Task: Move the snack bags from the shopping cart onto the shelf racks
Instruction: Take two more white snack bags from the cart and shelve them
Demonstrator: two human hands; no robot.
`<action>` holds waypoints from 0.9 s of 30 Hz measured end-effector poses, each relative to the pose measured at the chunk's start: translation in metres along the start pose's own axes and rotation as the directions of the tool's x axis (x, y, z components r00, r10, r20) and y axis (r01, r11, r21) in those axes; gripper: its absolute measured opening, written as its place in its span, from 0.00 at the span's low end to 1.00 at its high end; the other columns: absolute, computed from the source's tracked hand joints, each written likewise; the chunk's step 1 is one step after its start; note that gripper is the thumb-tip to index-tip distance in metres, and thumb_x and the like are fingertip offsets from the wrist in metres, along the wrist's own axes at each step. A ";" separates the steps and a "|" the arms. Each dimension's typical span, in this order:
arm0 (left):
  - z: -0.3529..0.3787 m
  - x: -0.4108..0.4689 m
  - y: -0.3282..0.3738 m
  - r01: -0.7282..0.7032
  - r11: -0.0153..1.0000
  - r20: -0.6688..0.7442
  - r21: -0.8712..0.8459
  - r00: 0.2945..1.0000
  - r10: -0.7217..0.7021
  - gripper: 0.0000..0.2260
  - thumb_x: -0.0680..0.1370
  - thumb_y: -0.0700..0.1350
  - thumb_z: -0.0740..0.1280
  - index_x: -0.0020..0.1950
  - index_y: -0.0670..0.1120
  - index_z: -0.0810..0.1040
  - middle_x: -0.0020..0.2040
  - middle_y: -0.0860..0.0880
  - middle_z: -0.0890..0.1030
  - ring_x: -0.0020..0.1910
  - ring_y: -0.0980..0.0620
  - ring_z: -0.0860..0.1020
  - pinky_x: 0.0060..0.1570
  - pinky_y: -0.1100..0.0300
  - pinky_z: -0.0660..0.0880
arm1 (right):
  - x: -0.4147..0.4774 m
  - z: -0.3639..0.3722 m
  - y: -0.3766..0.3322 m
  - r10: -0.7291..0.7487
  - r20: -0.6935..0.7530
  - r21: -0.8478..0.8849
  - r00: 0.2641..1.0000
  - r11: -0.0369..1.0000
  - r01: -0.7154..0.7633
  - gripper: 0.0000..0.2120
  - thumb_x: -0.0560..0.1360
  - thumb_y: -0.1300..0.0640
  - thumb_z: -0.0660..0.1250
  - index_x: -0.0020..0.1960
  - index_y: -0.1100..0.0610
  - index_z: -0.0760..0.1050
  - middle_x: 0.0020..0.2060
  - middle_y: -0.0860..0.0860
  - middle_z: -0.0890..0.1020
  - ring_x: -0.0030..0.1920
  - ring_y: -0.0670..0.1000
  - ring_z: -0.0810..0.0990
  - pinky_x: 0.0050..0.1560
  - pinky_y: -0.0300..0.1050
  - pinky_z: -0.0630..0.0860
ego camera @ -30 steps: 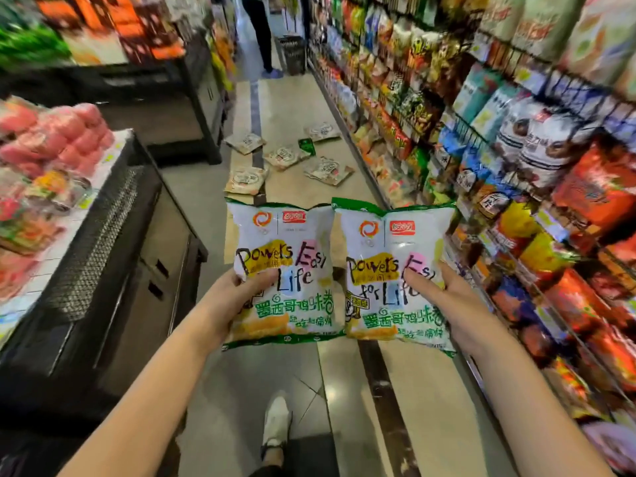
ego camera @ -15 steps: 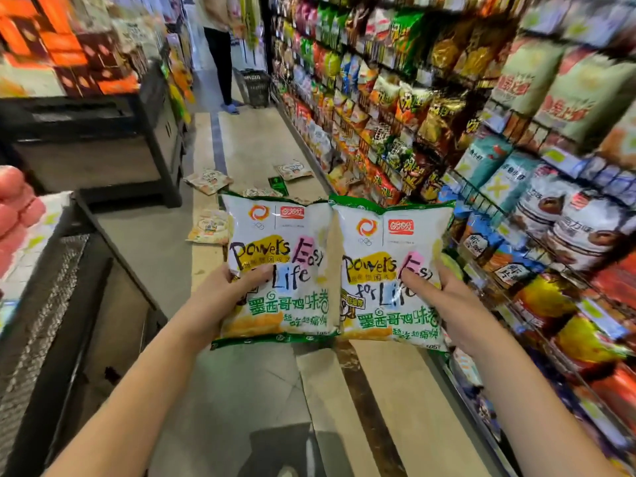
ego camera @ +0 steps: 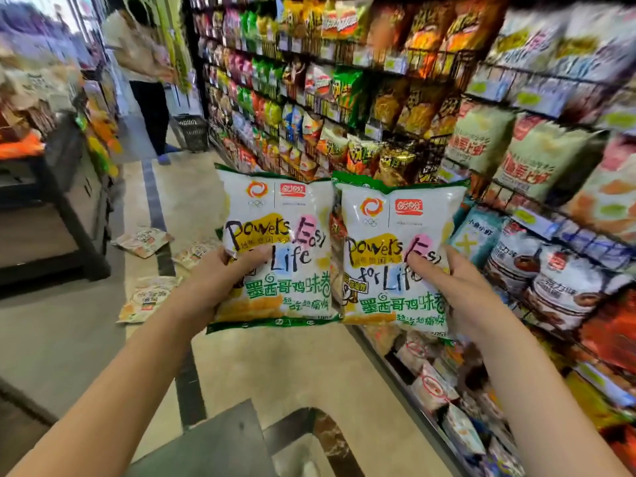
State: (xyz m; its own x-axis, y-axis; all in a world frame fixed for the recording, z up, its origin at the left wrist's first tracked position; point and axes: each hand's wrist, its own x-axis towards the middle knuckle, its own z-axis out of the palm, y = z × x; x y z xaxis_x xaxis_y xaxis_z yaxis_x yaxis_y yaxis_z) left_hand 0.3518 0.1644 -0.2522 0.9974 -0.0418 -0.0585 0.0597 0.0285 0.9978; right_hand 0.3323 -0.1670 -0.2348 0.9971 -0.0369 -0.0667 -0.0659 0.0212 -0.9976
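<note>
Bags bound for the shelf racks (ego camera: 495, 196)
Our left hand (ego camera: 220, 278) grips the left bag (ego camera: 278, 215), right hand (ego camera: 459, 292) the right bag (ego camera: 395, 228); we should hold lightly, upright.

Both hands (ego camera: 220, 273) (ego camera: 457, 287) hold white snack bags (ego camera: 275, 235) (ego camera: 392, 249) upright beside stocked shelf racks (ego camera: 447, 98).

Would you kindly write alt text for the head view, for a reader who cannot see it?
Two white-and-green snack bags are held up side by side in a shop aisle, the left bag in the left hand, the right bag in the right hand. Wire shelf racks packed with snacks fill the right side; loose bags lie on the floor ahead.
</note>
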 end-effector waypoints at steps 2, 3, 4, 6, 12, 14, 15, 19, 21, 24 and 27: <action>0.006 0.040 0.011 -0.052 0.996 0.001 0.070 0.999 0.052 0.30 0.64 0.62 0.81 0.56 0.42 0.83 0.43 0.48 0.88 0.43 0.48 0.88 0.42 0.56 0.81 | 0.029 -0.010 -0.009 -0.040 -0.039 -0.003 0.998 0.999 0.039 0.28 0.74 0.44 0.74 0.68 0.41 0.64 0.57 0.32 0.75 0.53 0.28 0.75 0.62 0.44 0.64; 0.010 0.063 0.017 -0.072 0.995 0.032 0.068 0.997 0.070 0.26 0.67 0.60 0.80 0.56 0.43 0.84 0.45 0.48 0.89 0.45 0.48 0.88 0.45 0.56 0.82 | 0.046 -0.017 -0.014 -0.059 -0.072 0.009 0.996 0.998 0.059 0.40 0.70 0.39 0.76 0.76 0.43 0.63 0.65 0.34 0.73 0.65 0.34 0.73 0.66 0.47 0.63; 0.015 0.083 0.025 -0.081 0.996 0.086 0.045 0.993 0.077 0.25 0.68 0.59 0.81 0.57 0.45 0.84 0.49 0.46 0.88 0.49 0.46 0.87 0.50 0.53 0.82 | 0.060 -0.021 -0.022 -0.065 -0.121 -0.015 0.990 0.998 0.064 0.48 0.68 0.37 0.76 0.81 0.45 0.57 0.69 0.36 0.70 0.71 0.41 0.68 0.70 0.51 0.61; 0.028 0.126 0.041 -0.086 0.995 0.147 0.043 0.986 0.078 0.35 0.60 0.64 0.83 0.59 0.45 0.84 0.54 0.42 0.87 0.52 0.40 0.87 0.57 0.45 0.80 | 0.088 -0.033 -0.038 -0.080 -0.205 0.007 0.976 0.997 0.083 0.44 0.74 0.43 0.72 0.83 0.50 0.55 0.58 0.33 0.72 0.67 0.42 0.64 0.70 0.51 0.60; 0.074 0.238 0.083 -0.130 0.987 0.236 0.092 0.966 0.105 0.35 0.63 0.67 0.81 0.63 0.49 0.82 0.57 0.46 0.87 0.57 0.43 0.85 0.63 0.37 0.76 | 0.156 -0.068 -0.080 -0.160 -0.319 0.013 0.934 0.985 0.173 0.41 0.73 0.48 0.71 0.82 0.51 0.58 0.49 0.33 0.73 0.51 0.39 0.74 0.62 0.44 0.61; 0.092 0.267 0.096 -0.169 0.981 0.238 0.091 0.961 0.144 0.38 0.57 0.73 0.80 0.59 0.51 0.80 0.56 0.50 0.85 0.57 0.47 0.83 0.62 0.43 0.76 | 0.171 -0.080 -0.093 -0.170 -0.332 -0.004 0.928 0.984 0.179 0.49 0.70 0.43 0.74 0.83 0.51 0.52 0.64 0.36 0.73 0.68 0.44 0.68 0.68 0.48 0.61; 0.103 0.277 0.105 -0.180 0.979 0.236 0.096 0.960 0.154 0.37 0.57 0.73 0.78 0.56 0.52 0.78 0.55 0.52 0.83 0.55 0.52 0.81 0.59 0.49 0.75 | 0.176 -0.088 -0.100 -0.159 -0.358 -0.015 0.920 0.986 0.165 0.55 0.66 0.37 0.76 0.83 0.48 0.51 0.73 0.39 0.69 0.74 0.47 0.64 0.73 0.53 0.60; 0.138 0.328 0.137 -0.209 0.974 0.324 0.089 0.931 0.170 0.23 0.68 0.66 0.78 0.50 0.58 0.71 0.51 0.60 0.74 0.51 0.59 0.74 0.54 0.56 0.71 | 0.185 -0.103 -0.144 -0.228 -0.453 -0.091 0.862 0.973 0.210 0.48 0.67 0.39 0.78 0.80 0.45 0.59 0.58 0.40 0.78 0.56 0.45 0.78 0.66 0.53 0.70; 0.151 0.356 0.157 -0.222 0.971 0.403 0.087 0.899 0.169 0.27 0.64 0.69 0.79 0.55 0.58 0.73 0.55 0.60 0.76 0.55 0.59 0.75 0.60 0.52 0.70 | 0.188 -0.105 -0.165 -0.288 -0.532 -0.133 0.796 0.957 0.257 0.33 0.76 0.48 0.71 0.77 0.44 0.62 0.48 0.38 0.75 0.52 0.45 0.76 0.56 0.48 0.69; 0.172 0.382 0.187 -0.264 0.964 0.507 0.014 0.833 0.220 0.20 0.67 0.65 0.77 0.50 0.59 0.73 0.45 0.64 0.79 0.49 0.61 0.74 0.56 0.55 0.69 | 0.186 -0.094 -0.198 -0.298 -0.616 -0.166 0.729 0.954 0.250 0.31 0.77 0.49 0.70 0.78 0.47 0.63 0.62 0.43 0.75 0.60 0.43 0.72 0.57 0.43 0.67; 0.185 0.401 0.220 -0.300 0.954 0.556 -0.007 0.791 0.253 0.46 0.41 0.78 0.76 0.51 0.55 0.72 0.54 0.60 0.76 0.51 0.58 0.74 0.60 0.52 0.65 | 0.196 -0.111 -0.215 -0.340 -0.653 -0.195 0.677 0.939 0.283 0.25 0.72 0.42 0.77 0.64 0.47 0.74 0.57 0.42 0.82 0.48 0.33 0.81 0.51 0.34 0.79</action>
State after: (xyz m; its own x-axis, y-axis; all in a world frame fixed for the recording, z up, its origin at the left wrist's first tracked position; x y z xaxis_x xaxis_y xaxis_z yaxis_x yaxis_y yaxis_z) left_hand 0.7578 -0.0307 -0.0506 0.7821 -0.5816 0.2239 -0.2423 0.0472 0.9691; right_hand 0.5379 -0.2895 -0.0352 0.6724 -0.6846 0.2814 0.2130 -0.1852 -0.9593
